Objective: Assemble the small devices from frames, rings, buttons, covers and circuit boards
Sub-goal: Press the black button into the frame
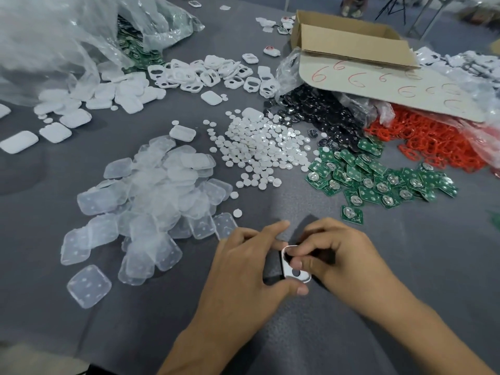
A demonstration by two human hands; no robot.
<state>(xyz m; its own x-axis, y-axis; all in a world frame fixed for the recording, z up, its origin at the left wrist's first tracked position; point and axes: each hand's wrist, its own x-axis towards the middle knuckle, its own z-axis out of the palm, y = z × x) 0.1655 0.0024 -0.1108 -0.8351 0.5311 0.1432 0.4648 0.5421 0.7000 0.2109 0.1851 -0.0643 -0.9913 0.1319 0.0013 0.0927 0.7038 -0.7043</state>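
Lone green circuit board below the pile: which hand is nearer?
Right. The right hand lies just below the lone green circuit board; the left hand is farther down-left. Both hold the white plastic frame.

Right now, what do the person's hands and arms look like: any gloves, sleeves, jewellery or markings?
The left hand and the right hand are bare, with no gloves. The left forearm and the right forearm are uncovered as far as the frame reaches; no sleeve edge shows. No ring, watch, wristband or marking is visible. The thumbnails that show are short and unpainted.
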